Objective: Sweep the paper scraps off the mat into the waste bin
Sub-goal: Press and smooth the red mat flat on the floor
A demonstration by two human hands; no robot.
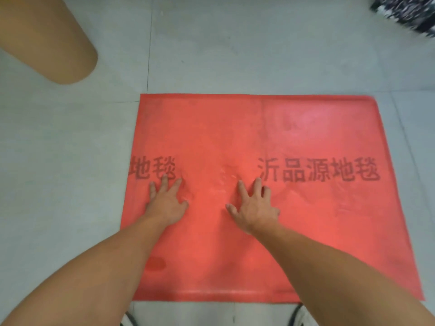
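Head view: one red mat (317, 231), two spread-fingered hands flat on it, left hand (166, 203) and right hand (254, 209).

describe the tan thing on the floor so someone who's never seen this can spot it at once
Start from the red mat on the grey tiled floor. Beyond its far left corner, off the mat, is a tan rounded object. It is plain and smooth, unlike the dark, white-speckled thing at the far right.
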